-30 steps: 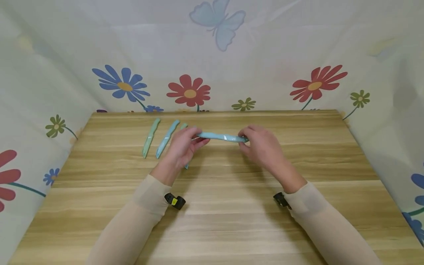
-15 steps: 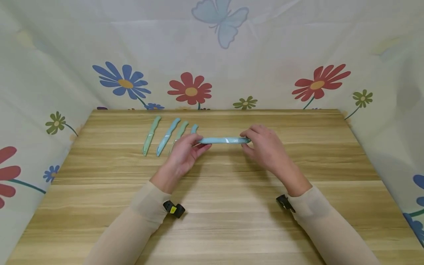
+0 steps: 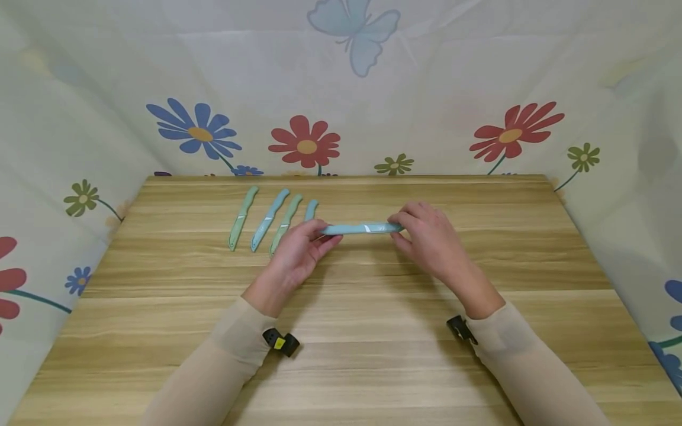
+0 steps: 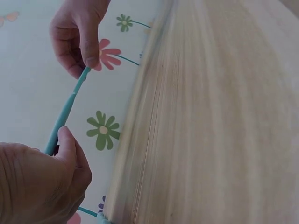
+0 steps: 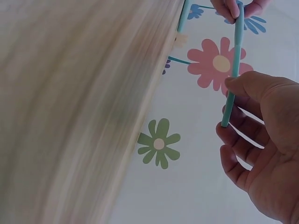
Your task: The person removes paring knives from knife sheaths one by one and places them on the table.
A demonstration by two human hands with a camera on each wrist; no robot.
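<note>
In the head view, a light-blue sheathed paring knife point(image 3: 357, 228) is held level between both hands above the wooden table. My left hand point(image 3: 301, 251) pinches its handle end. The thumb and fingers of my right hand point(image 3: 428, 239) grip the covered blade's tip. The left wrist view shows the knife point(image 4: 65, 112) edge-on, rising from my left hand point(image 4: 46, 182). In the right wrist view my right hand point(image 5: 271, 126) holds the near end, its lower fingers loosely bent. A second blue knife point(image 3: 311, 209) lies just beyond my left hand, which partly covers it.
Further left on the wooden table point(image 3: 373, 355) lie a green knife point(image 3: 243, 219), a blue knife point(image 3: 270, 220) and another green knife point(image 3: 286, 222), spaced apart and slanting alike. A flower-printed cloth point(image 3: 426, 89) hangs along the table's back and sides.
Both hands have brought the knife slightly down and nearer, and it has turned from a slight slant to almost level. More of the knives behind my left hand now shows.
</note>
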